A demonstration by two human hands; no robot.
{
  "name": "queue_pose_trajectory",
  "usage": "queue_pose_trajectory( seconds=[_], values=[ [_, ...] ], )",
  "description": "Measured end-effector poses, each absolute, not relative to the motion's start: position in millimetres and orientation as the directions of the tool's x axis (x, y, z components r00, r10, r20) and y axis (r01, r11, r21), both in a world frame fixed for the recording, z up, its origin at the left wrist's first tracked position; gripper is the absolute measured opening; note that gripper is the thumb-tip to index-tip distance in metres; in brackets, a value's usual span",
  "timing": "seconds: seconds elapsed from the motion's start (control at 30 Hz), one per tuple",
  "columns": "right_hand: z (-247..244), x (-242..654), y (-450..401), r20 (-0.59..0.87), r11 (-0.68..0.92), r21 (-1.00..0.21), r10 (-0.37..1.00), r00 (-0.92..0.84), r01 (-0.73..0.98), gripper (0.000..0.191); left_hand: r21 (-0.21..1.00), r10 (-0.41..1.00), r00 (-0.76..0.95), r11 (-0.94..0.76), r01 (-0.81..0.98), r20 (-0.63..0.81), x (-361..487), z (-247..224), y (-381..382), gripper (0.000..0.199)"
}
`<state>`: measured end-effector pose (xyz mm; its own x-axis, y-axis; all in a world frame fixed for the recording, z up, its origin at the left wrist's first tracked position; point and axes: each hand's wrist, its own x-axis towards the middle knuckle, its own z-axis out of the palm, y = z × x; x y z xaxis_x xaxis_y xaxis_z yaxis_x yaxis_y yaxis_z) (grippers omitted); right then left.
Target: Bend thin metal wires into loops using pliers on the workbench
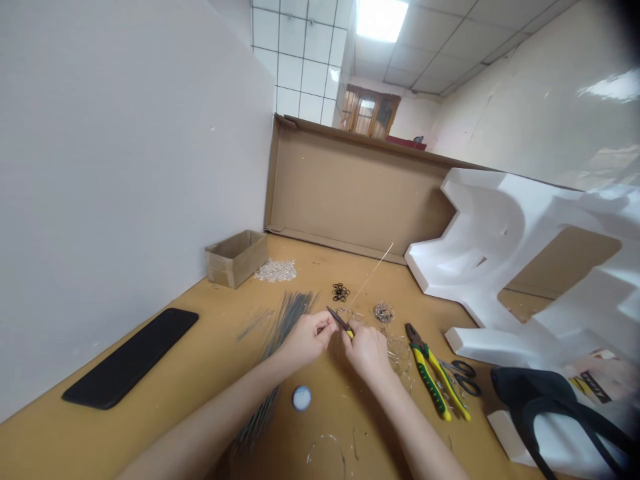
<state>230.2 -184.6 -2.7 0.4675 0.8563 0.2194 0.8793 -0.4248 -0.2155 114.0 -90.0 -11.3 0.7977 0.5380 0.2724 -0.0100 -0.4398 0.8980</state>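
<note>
My left hand [307,339] is closed in a pinch over the middle of the table. A thin wire [373,272] slants up and to the right from between my hands; its lower end, in line with my left fingertips, is hidden. Wrapped in my right hand [367,350] are small pliers [340,320] with dark pointed jaws and a bit of yellow handle showing. Their tip reaches the left fingertips. Beneath my left forearm lies a bundle of straight grey wires [287,327]. Bent wire pieces [400,357] lie right of my right hand.
Black rings [341,292], a coiled wire heap [384,312] and clear small pieces [276,270] by a cardboard box [235,260] lie beyond. Large pliers [430,373], scissors [465,379] and white foam [480,233] stand right. A blue-white disc [301,398] and black pad [133,357] lie nearer.
</note>
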Motion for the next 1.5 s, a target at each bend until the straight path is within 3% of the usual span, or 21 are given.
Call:
queue_pose_trajectory(
  seconds=[0.13, 0.37, 0.57, 0.9, 1.2, 1.5],
  values=[
    [-2, 231, -185, 0.246, -0.383, -0.231, 0.867, 0.434, 0.895, 0.024, 0.914, 0.552, 0.788, -0.405, -0.031, 0.271, 115, -10, -92, 0.022],
    [8, 243, -186, 0.097, -0.051, -0.700, 0.981, 0.166, 0.712, 0.030, 0.942, 0.538, 0.802, -0.323, -0.089, 0.261, 112, -4, -94, 0.023],
    [16, 243, -190, 0.029, 0.030, -0.874, 1.000, -0.010, 0.485, 0.023, 0.981, 0.508, 0.842, -0.161, -0.112, 0.180, 110, 5, -94, 0.023],
    [19, 242, -193, 0.048, -0.019, -0.722, 0.996, 0.078, 0.692, 0.025, 0.996, 0.433, 0.900, 0.039, -0.080, 0.055, 103, 16, -90, 0.024],
    [23, 236, -194, 0.063, -0.010, -0.720, 0.995, 0.079, 0.694, 0.028, 0.987, 0.363, 0.932, 0.143, -0.070, 0.013, 99, 21, -86, 0.021],
    [20, 233, -193, 0.124, -0.028, -0.641, 0.983, 0.139, 0.767, 0.025, 0.984, 0.368, 0.930, 0.173, -0.042, -0.025, 99, 18, -83, 0.022]
  ],
)
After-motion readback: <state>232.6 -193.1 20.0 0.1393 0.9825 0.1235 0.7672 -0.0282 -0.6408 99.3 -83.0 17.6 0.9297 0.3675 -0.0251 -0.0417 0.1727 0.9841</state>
